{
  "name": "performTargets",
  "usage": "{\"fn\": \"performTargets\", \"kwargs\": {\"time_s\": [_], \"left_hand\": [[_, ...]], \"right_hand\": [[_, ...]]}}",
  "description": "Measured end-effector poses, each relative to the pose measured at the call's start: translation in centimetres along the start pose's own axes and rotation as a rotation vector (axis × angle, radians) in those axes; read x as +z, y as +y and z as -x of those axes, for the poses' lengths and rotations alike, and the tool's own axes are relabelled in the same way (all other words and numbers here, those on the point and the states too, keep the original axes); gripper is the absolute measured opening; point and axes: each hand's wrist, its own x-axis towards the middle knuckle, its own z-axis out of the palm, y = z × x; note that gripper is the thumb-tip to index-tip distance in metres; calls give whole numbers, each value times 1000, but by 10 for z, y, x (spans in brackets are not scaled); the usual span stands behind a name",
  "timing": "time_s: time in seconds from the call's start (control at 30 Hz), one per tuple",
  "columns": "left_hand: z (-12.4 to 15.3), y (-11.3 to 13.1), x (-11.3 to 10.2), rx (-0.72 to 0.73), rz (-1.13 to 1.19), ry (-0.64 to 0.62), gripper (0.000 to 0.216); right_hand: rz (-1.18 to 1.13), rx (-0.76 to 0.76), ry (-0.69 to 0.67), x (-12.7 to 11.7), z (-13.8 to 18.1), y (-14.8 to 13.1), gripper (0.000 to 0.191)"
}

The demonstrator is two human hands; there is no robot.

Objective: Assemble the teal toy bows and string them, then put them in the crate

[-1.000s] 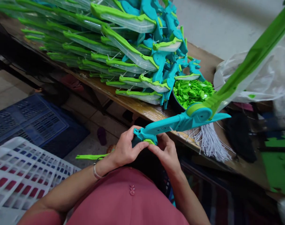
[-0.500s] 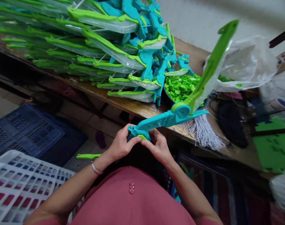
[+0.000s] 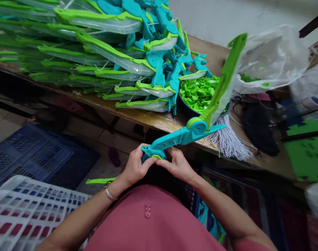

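Both hands hold a teal and green plastic toy (image 3: 186,134) in front of my chest. My left hand (image 3: 135,166) grips the butt end of its teal handle from the left. My right hand (image 3: 178,165) pinches a small green piece (image 3: 157,157) on the underside of that handle. The toy's long green arm (image 3: 224,78) sticks up to the right from a round green pivot. A bracelet sits on my left wrist.
A wooden bench (image 3: 159,120) carries a big stack of the same toys (image 3: 101,59), a dark bowl of small green parts (image 3: 198,92), a bundle of white strings (image 3: 228,141) and a plastic bag (image 3: 271,62). Blue (image 3: 30,153) and white (image 3: 23,212) crates lie on the floor at left.
The toy's green arm has swung up from low and far right to steeper. Both hands have kept their grip on the handle. The view has shifted slightly.
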Motion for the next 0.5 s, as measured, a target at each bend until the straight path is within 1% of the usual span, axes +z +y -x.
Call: {"fn": "performTargets", "kwargs": {"time_s": [0.1, 0.2, 0.33, 0.4, 0.5], "left_hand": [[-6, -5, 2, -1, 5, -25, 20], [-9, -7, 1, -12, 30, -51, 20], [-9, -10, 2, -109, 124, -103, 27], [-9, -12, 4, -156, 150, -112, 30], [-7, -13, 5, -143, 116, -86, 29]], "right_hand": [[-133, 43, -7, 1, -4, 7, 39], [-280, 89, -29, 2, -8, 12, 47], [-326, 105, -48, 5, -9, 15, 57], [-323, 99, -59, 5, -7, 12, 55], [-276, 82, -60, 4, -3, 5, 43]]}}
